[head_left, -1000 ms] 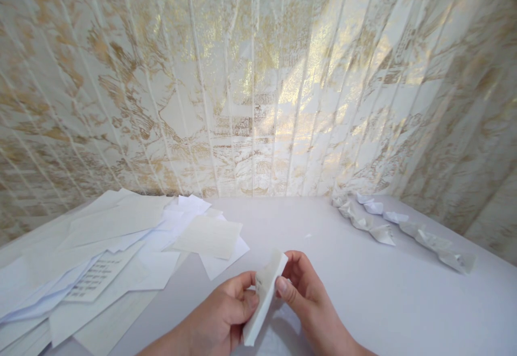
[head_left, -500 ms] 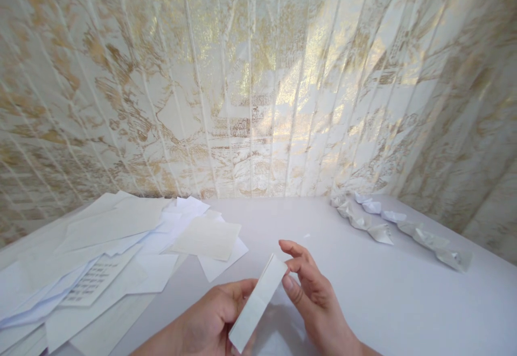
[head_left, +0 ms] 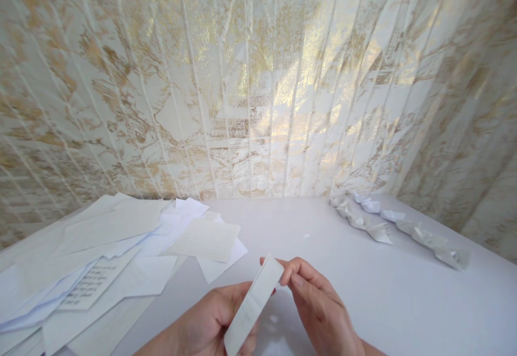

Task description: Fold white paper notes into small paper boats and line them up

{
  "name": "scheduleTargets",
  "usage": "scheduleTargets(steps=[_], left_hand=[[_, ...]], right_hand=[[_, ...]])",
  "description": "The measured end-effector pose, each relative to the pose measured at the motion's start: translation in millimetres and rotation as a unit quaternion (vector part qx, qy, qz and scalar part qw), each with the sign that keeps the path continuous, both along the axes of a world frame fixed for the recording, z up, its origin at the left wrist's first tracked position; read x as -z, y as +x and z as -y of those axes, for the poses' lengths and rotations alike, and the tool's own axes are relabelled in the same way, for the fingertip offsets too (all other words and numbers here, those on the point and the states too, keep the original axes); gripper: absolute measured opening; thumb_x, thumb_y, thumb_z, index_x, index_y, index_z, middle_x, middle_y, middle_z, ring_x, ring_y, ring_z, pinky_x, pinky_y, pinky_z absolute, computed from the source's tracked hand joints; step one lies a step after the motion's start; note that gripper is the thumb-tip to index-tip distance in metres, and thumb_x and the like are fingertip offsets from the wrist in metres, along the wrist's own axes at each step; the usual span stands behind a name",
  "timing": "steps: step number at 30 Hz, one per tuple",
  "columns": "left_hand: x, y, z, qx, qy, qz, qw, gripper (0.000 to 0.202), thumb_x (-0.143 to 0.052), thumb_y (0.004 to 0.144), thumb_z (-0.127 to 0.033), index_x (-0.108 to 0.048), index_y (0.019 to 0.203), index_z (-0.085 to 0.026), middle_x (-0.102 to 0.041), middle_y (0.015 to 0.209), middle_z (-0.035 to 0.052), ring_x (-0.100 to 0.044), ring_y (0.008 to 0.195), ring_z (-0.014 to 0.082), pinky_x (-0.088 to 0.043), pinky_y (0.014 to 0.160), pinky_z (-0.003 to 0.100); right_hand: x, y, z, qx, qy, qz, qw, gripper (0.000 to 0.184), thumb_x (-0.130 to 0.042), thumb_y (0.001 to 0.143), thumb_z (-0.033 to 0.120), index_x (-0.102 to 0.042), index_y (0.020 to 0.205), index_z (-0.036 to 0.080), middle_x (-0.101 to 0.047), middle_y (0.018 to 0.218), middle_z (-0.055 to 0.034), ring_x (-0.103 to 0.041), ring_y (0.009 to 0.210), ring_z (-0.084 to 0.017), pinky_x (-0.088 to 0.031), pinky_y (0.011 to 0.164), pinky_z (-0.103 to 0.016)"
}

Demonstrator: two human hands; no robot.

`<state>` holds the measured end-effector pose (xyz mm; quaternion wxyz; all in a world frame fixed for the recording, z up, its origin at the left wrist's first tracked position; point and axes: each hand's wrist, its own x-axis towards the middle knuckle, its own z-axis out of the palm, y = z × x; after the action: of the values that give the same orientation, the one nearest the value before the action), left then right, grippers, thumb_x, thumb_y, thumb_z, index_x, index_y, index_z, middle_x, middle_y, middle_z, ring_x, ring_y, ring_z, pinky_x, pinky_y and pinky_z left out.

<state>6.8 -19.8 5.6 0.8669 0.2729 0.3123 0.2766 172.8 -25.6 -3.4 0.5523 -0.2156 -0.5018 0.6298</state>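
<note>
A narrow folded strip of white paper [head_left: 254, 303] is held at a slant above the table, its upper end leaning right. My left hand [head_left: 216, 313] is closed around its lower part, thumb on the left side and fingers behind. At the upper right corner, my right hand [head_left: 319, 305] grips the strip, with bent fingers reaching behind its top end. A fingertip shows just past the top left edge. What the hidden fingers do behind the paper cannot be seen.
Loose white sheets [head_left: 109, 227] lie in a spread pile on the left, one with printed text [head_left: 91, 283]. Crumpled, twisted folded-paper pieces [head_left: 359, 218] lie in rows at the back right of the white table [head_left: 404, 302]. A patterned curtain [head_left: 250, 76] hangs behind.
My right hand's fingers have moved left and closed in, now reaching behind the strip's upper end. The strip has shifted slightly left in my left hand.
</note>
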Motion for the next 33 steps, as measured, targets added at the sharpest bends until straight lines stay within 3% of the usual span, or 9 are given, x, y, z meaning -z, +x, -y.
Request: scheduleTargets(steps=[6,11,18,25,29,33], left_hand=[[-3.4,-0.1,1.8,0.014,0.004,0.015,1.0,0.026,-0.052,0.061,0.0,-0.064,0.079,-0.014,-0.031,0.038,-0.0088,-0.021,0.033,0.0037,-0.016,0.036,0.016],[-4.0,0.0,0.5,0.017,-0.005,0.002,1.0,0.016,-0.054,0.061,-0.002,-0.06,0.072,-0.014,-0.036,0.038,-0.0076,-0.024,0.033,0.0034,-0.017,0.036,0.016],[-0.6,3.9,-2.4,0.015,0.01,-0.007,1.0,0.016,-0.053,0.059,-0.001,-0.058,0.064,-0.014,-0.034,0.038,-0.0083,-0.025,0.031,0.0032,-0.018,0.035,0.016],[6.8,4.9,-0.9,0.007,0.026,-0.024,0.999,0.012,-0.056,0.066,-0.006,-0.059,0.074,-0.013,-0.04,0.038,-0.0073,-0.031,0.03,0.004,-0.018,0.034,0.016],[3.3,5.5,0.3,-0.005,0.056,-0.071,0.996,0.02,-0.063,0.059,-0.009,-0.056,0.076,-0.015,-0.042,0.043,-0.008,-0.035,0.035,0.0051,-0.024,0.039,0.017],[-1.6,0.3,-0.5,-0.06,0.183,-0.168,0.967,0.025,-0.061,0.072,-0.039,-0.056,0.078,-0.015,-0.051,0.06,-0.0031,-0.045,0.055,0.0097,-0.034,0.053,0.02]], right_hand=[[-6.8,-1.3,0.0,-0.043,-0.027,-0.05,0.997,0.011,-0.06,0.078,0.027,-0.051,0.073,0.022,-0.062,0.079,-0.0009,-0.05,0.076,-0.018,-0.036,0.072,-0.03],[-10.3,-2.2,-1.2,-0.045,-0.064,-0.105,0.991,0.014,-0.061,0.075,0.027,-0.05,0.071,0.021,-0.062,0.074,-0.001,-0.05,0.073,-0.017,-0.035,0.075,-0.03],[0.2,-1.9,-2.1,-0.069,-0.026,-0.025,0.997,0.021,-0.066,0.075,0.034,-0.055,0.085,0.02,-0.057,0.075,-0.0003,-0.05,0.072,-0.015,-0.036,0.072,-0.028],[4.3,-4.7,-2.5,0.043,-0.004,0.085,0.995,0.031,-0.071,0.068,0.039,-0.055,0.087,0.02,-0.049,0.069,0.0028,-0.044,0.063,-0.011,-0.036,0.059,-0.023],[6.3,-3.9,-3.6,0.063,0.003,0.131,0.989,0.028,-0.069,0.069,0.041,-0.055,0.067,0.016,-0.046,0.062,0.0029,-0.041,0.059,-0.011,-0.035,0.056,-0.023],[9.7,-2.0,-6.3,0.099,0.006,0.17,0.98,0.028,-0.067,0.069,0.041,-0.056,0.064,0.016,-0.049,0.062,0.0015,-0.042,0.06,-0.013,-0.036,0.058,-0.024]])
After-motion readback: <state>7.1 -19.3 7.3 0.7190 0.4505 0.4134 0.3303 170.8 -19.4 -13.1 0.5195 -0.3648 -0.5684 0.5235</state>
